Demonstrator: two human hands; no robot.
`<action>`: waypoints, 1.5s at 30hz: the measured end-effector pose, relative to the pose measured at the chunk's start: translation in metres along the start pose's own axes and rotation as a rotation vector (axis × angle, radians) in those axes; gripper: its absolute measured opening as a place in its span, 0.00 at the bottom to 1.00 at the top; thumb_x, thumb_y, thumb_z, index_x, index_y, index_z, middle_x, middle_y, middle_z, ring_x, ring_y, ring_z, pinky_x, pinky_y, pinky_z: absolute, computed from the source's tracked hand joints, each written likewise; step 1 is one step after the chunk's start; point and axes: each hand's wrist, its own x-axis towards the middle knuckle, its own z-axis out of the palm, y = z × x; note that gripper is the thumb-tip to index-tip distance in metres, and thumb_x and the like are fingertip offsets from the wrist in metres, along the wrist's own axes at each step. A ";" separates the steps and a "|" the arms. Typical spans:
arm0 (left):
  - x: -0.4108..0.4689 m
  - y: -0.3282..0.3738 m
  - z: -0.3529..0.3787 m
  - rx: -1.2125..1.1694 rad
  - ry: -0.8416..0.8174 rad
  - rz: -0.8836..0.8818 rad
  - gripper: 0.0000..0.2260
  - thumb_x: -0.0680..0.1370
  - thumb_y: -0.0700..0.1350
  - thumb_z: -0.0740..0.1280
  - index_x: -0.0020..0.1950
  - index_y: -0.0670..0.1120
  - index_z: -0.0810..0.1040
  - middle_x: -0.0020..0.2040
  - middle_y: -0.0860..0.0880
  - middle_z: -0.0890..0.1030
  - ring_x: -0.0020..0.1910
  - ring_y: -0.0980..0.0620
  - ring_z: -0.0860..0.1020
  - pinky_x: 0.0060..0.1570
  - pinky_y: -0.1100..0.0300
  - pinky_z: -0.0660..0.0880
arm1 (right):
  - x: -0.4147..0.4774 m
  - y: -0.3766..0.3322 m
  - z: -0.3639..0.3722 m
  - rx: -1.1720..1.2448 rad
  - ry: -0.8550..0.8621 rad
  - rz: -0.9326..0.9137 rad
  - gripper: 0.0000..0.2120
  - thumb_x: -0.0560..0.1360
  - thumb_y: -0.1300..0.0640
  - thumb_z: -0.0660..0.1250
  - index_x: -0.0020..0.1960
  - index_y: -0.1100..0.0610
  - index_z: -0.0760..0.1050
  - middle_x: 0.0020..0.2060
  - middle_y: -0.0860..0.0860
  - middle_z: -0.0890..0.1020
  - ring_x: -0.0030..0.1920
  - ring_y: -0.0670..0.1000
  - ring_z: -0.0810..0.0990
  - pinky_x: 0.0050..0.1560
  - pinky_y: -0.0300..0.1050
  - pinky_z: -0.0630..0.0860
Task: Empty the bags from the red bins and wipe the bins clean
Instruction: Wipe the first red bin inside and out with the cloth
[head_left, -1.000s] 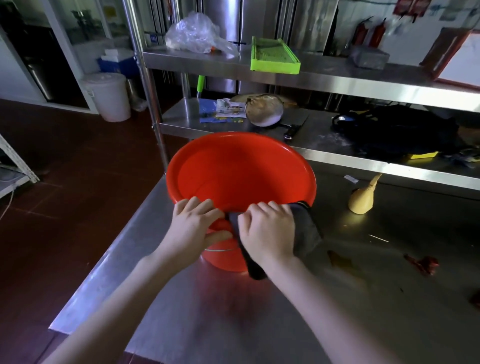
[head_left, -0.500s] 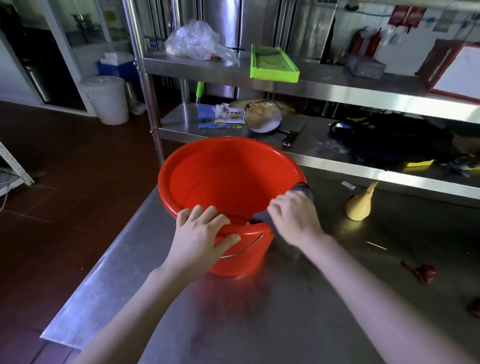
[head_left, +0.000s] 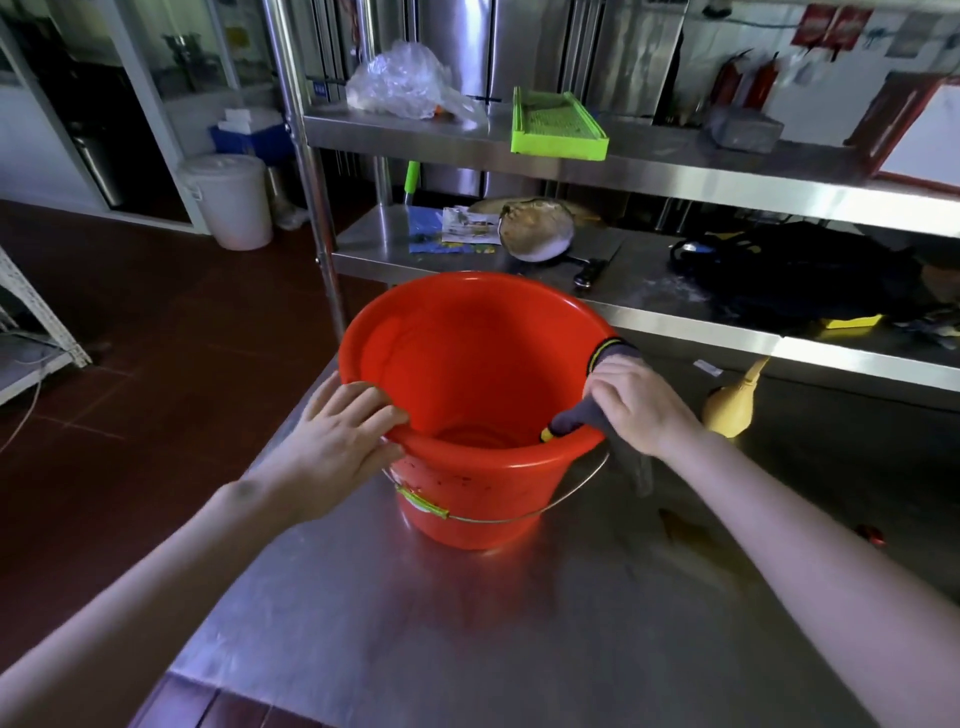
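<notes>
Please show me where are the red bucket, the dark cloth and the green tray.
red bucket (head_left: 467, 499): head view, on its outer front wall.
dark cloth (head_left: 610, 356): head view, on the part draped over the rim.
green tray (head_left: 558, 130): head view, on its mesh bottom.

bucket (head_left: 467, 483) on table (head_left: 467, 623); shelves (head_left: 675, 171) behind it; funnel (head_left: 730, 410) to its right.

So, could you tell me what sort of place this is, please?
Probably a commercial kitchen or its back room: a stainless steel worktable, tiered steel shelving holding a cleaver, and fire extinguishers on the wall.
</notes>
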 end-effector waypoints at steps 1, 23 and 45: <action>0.000 0.004 0.003 0.023 0.039 -0.004 0.23 0.80 0.60 0.50 0.62 0.50 0.77 0.57 0.51 0.75 0.65 0.46 0.70 0.73 0.43 0.54 | -0.001 -0.002 0.002 0.027 0.049 0.048 0.27 0.74 0.51 0.45 0.35 0.65 0.76 0.37 0.58 0.81 0.45 0.59 0.77 0.51 0.53 0.71; 0.005 0.108 0.019 -0.071 0.225 -0.138 0.17 0.79 0.58 0.56 0.53 0.51 0.80 0.46 0.54 0.76 0.46 0.47 0.74 0.56 0.50 0.61 | -0.022 -0.036 0.013 -0.011 0.176 0.142 0.17 0.75 0.59 0.57 0.31 0.62 0.76 0.33 0.58 0.81 0.42 0.59 0.77 0.44 0.49 0.69; -0.028 0.051 0.002 -0.033 0.193 -0.090 0.22 0.79 0.59 0.56 0.54 0.46 0.81 0.47 0.47 0.77 0.49 0.41 0.74 0.56 0.43 0.71 | -0.038 -0.082 0.026 -0.031 0.274 0.150 0.21 0.72 0.53 0.52 0.28 0.60 0.75 0.28 0.57 0.79 0.35 0.60 0.77 0.42 0.52 0.72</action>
